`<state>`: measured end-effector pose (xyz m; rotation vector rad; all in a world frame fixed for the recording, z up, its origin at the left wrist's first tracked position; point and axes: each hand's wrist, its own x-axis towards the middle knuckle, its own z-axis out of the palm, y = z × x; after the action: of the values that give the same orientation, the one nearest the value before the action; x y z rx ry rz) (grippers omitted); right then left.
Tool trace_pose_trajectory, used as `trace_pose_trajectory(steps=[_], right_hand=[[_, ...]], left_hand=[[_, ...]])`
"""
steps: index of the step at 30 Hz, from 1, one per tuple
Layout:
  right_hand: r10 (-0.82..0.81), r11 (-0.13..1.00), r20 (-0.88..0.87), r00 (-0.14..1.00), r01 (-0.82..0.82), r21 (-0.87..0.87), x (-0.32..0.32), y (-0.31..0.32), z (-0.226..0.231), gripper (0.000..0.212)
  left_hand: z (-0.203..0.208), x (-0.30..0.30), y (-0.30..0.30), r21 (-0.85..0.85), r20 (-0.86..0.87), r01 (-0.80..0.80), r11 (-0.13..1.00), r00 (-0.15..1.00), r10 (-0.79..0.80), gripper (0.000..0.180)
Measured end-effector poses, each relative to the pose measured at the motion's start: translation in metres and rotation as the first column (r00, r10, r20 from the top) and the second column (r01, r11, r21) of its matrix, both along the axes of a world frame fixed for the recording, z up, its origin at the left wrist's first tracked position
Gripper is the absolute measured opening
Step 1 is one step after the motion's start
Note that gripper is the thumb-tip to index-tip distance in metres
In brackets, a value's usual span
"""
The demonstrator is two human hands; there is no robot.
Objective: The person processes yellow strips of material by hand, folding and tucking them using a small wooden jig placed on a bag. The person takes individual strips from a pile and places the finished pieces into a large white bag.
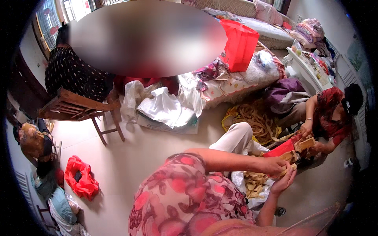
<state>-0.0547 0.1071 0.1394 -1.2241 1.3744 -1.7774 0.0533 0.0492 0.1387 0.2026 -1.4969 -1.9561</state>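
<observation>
My left hand (272, 166) and my right hand (284, 181) meet at the right of the view, fingers closed. Between their fingertips is a small tan strip-like piece (290, 168), partly covered by the fingers; its exact kind is too small to tell. Below my hands, a white bag (237, 180) holds a heap of similar tan strips (256, 185). Just beyond my left hand lies a flat red piece (281, 148), close to a tan block (305, 144) at the hands of a co-worker (332, 114).
Farther off, a yellow bag (225, 118) holds more tan strips. Another person sits on a wooden chair (78, 108) at the left. A red plastic bag (82, 179) lies on the floor. A cloth-covered table (220, 88) carries a large red bag (239, 45).
</observation>
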Motion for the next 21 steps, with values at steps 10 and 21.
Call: trace_pose_trajectory(steps=[10, 21], right_hand=[[-0.140, 0.966, -0.243, 0.960, 0.078, -0.247, 0.025, 0.009, 0.093, 0.031], [0.461, 0.859, 0.433, 0.775, -0.511, -0.001, 0.001, -0.004, 0.118, 0.023]], left_hand=[[0.110, 0.046, -0.003, -0.889, -0.039, -0.256, 0.379, 0.868, 0.495, 0.020], [0.127, 0.056, -0.013, -0.749, -0.639, -0.661, 0.049, 0.740, 0.210, 0.040]])
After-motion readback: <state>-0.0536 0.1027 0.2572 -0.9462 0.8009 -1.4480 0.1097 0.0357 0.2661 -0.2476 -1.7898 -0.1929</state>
